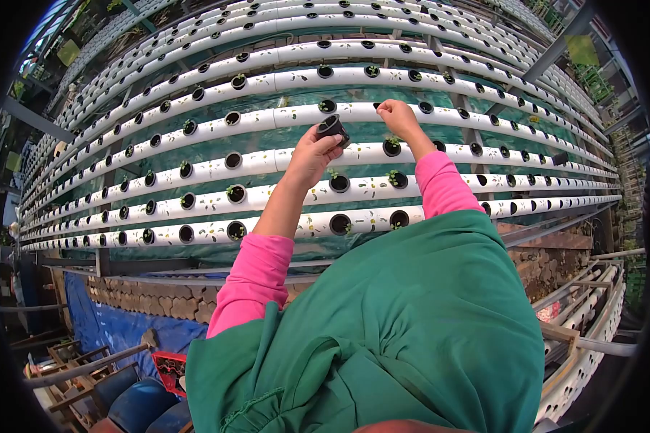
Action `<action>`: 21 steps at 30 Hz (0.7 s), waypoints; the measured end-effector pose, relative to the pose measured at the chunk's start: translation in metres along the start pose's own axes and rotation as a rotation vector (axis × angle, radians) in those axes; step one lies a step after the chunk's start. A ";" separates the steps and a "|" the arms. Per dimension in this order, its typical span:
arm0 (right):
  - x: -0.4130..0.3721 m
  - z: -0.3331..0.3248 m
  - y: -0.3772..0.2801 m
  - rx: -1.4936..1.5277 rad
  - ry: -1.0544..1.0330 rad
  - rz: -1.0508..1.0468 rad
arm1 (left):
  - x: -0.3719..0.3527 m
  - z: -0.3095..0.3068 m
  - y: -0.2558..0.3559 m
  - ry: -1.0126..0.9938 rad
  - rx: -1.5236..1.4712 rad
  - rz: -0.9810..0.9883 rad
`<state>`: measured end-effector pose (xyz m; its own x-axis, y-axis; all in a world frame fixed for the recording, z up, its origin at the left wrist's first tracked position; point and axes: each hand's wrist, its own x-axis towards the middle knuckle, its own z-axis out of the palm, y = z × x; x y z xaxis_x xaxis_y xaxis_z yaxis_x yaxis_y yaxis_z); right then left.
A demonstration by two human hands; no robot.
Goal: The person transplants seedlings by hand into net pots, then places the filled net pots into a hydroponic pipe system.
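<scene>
In my left hand is a small black plant pot, tilted and gripped by the rim and side above the white pipes. Nothing green shows clearly inside it. My right hand is closed in a pinch just over a white pipe, beside a dark hole in it. Whatever the fingertips hold, if anything, is too small to make out. A potted seedling sits in the nearer pipe, just below my right hand. Another black pot is set into the pipe between my two hands.
Long rows of white pipes with holes, black pots and seedlings run across the view. Loose leaves lie scattered on them. Green sheeting shows between the rows. A metal rail borders the near side, with a blue tarp and red crate lower left.
</scene>
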<state>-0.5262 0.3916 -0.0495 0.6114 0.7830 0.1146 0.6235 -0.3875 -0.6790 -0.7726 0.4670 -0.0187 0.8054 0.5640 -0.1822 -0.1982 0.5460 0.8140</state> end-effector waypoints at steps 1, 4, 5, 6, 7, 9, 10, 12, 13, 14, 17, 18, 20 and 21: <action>0.001 -0.002 -0.003 0.022 -0.017 0.034 | -0.001 -0.001 0.000 -0.001 -0.005 0.000; 0.002 0.000 -0.002 -0.003 -0.036 0.016 | 0.000 -0.004 0.000 -0.003 -0.012 0.001; 0.001 0.002 0.001 -0.050 -0.037 -0.034 | -0.001 -0.005 -0.001 -0.004 -0.014 0.000; 0.000 0.005 0.006 -0.049 -0.038 -0.032 | -0.003 -0.004 -0.002 -0.003 -0.013 -0.003; 0.000 0.007 0.011 -0.059 -0.033 -0.015 | -0.004 -0.003 -0.001 0.012 -0.011 -0.005; 0.004 0.007 0.011 -0.069 -0.030 -0.004 | -0.003 -0.002 0.002 0.030 -0.010 -0.001; 0.004 0.004 0.008 -0.035 -0.035 0.003 | -0.004 -0.003 0.002 0.014 -0.016 0.002; 0.002 0.000 0.005 -0.002 -0.043 0.011 | -0.005 -0.005 0.001 -0.001 -0.023 0.004; 0.001 -0.001 0.004 -0.066 -0.033 -0.005 | -0.005 -0.005 0.001 -0.002 -0.023 0.004; 0.000 -0.002 0.004 -0.129 -0.022 -0.022 | -0.005 -0.005 0.001 -0.004 -0.024 0.005; 0.001 0.009 0.028 -0.163 0.032 -0.038 | -0.005 -0.004 0.001 0.012 -0.018 0.003; 0.001 0.007 0.025 -0.163 0.032 -0.040 | -0.005 -0.004 0.002 0.013 -0.018 0.004; -0.003 0.001 0.023 -0.076 0.029 0.011 | -0.005 -0.005 0.000 -0.002 -0.019 -0.001; -0.005 -0.002 0.020 -0.076 0.028 0.013 | -0.005 -0.005 0.000 -0.003 -0.020 -0.003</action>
<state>-0.5161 0.3790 -0.0622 0.6325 0.7640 0.1276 0.6503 -0.4342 -0.6234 -0.7797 0.4670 -0.0206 0.8076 0.5607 -0.1828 -0.2069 0.5597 0.8025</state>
